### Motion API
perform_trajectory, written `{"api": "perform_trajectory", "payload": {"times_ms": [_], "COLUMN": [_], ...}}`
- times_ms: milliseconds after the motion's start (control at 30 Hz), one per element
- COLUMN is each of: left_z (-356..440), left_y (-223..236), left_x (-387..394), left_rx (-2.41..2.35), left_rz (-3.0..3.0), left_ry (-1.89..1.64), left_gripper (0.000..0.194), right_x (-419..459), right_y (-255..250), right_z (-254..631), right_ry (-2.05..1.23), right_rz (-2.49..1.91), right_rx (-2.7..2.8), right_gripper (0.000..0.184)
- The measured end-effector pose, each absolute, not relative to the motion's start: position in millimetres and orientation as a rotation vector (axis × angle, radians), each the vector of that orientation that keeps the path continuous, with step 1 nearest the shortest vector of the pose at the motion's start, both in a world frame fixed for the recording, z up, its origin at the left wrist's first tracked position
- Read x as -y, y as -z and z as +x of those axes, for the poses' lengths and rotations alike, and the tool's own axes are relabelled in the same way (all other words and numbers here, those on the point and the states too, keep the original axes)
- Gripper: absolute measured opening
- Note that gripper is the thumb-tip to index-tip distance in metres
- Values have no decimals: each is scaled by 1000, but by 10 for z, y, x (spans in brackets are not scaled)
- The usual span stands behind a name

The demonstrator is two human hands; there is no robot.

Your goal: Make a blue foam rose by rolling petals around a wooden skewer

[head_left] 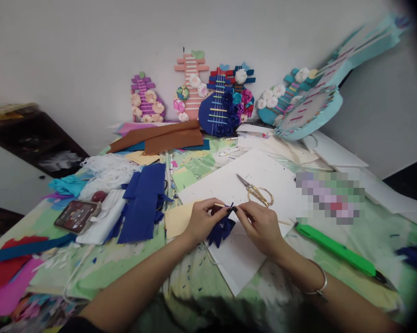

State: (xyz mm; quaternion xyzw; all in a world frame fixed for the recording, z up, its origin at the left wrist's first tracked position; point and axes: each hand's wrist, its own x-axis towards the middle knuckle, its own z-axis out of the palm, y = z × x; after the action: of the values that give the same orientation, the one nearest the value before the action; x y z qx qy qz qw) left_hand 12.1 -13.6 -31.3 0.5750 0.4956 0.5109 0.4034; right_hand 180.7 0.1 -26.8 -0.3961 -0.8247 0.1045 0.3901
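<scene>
In front of me my left hand (202, 218) is closed in a pinch on a piece of dark blue cut paper (219, 232) with pointed, fringe-like ends. A thin light stick (219, 205) shows along its fingers. My right hand (262, 225) meets it, its thumb and fingers pinching the same blue paper near the top. Part of the paper is hidden behind the fingers. Below lies a white sheet (236, 273). Gold-handled scissors (260, 193) rest on the white paper just beyond my right hand.
A green cutter knife (336, 249) lies at right. Dark blue paper (141, 208), a phone (77, 216) and white yarn (106, 173) are at left. Brown paper (174, 138) and decorated paper instruments, among them a blue one (208, 113), line the back by the wall.
</scene>
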Motion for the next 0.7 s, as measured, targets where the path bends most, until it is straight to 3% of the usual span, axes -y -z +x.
{"api": "perform_trajectory", "payload": {"times_ms": [267,700], "left_z": [153,342], "left_y": [278,448], "left_x": [214,510], "left_rx": [-1226,-1237], "left_rz": [1334,1107], "left_ry": [-1281,-1550], "left_gripper": [20,27], "right_x": [9,14], "right_y": [273,301], "right_z": [1802,1806], "right_ry": [-255,-208], "right_rz": [-1041,-937], "right_rx": [2089,2136], "right_gripper": [27,32]}}
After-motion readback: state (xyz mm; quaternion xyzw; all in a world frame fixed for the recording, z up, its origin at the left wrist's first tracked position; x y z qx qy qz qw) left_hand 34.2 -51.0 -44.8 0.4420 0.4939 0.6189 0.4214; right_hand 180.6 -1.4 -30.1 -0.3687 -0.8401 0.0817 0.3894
